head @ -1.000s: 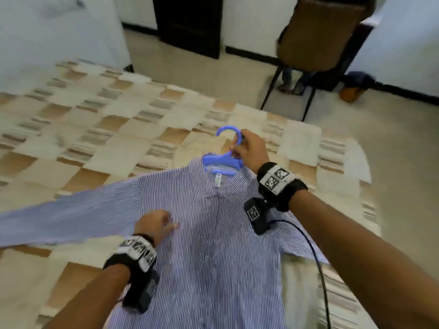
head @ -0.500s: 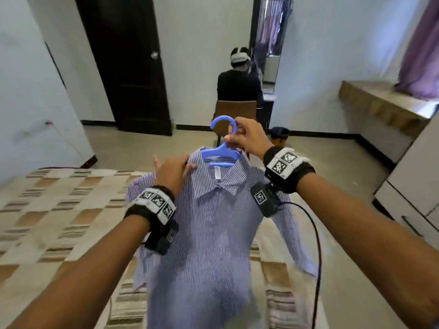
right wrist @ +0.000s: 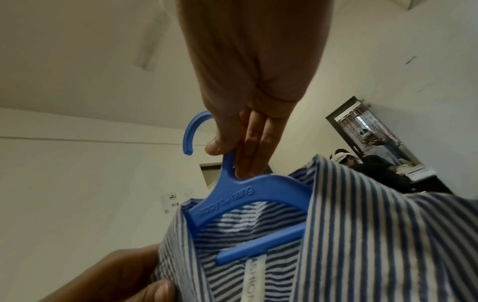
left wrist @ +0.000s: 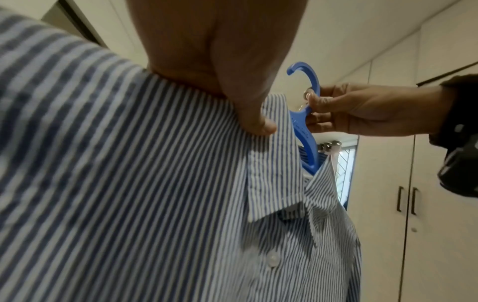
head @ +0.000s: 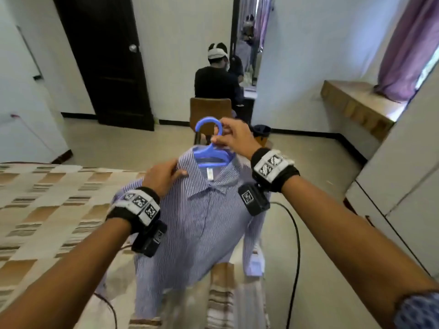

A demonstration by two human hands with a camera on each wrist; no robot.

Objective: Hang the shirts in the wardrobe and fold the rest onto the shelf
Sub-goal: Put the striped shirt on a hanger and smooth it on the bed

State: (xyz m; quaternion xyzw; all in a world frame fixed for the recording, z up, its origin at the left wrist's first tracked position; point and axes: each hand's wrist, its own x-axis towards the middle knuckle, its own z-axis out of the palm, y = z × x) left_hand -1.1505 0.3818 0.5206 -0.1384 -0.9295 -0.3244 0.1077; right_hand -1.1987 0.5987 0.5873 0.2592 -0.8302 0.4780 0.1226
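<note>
Head view: the striped shirt (head: 190, 222) now hangs higher off the bed (head: 47, 198), right hand (head: 237, 138) pinching the blue hanger (head: 210, 155).

Left wrist view: left hand (left wrist: 232, 81) pinches the collar.

Right wrist view: hanger embossed lettering is blurred; neck label partly reads "SHIO".

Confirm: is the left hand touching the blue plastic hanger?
Apart. In the left wrist view the left hand pinches only the striped shirt collar; fabric separates it from the blue plastic hanger.

Blue-striped shirt (head: 197, 224), blue hanger (head: 209, 157)
</note>
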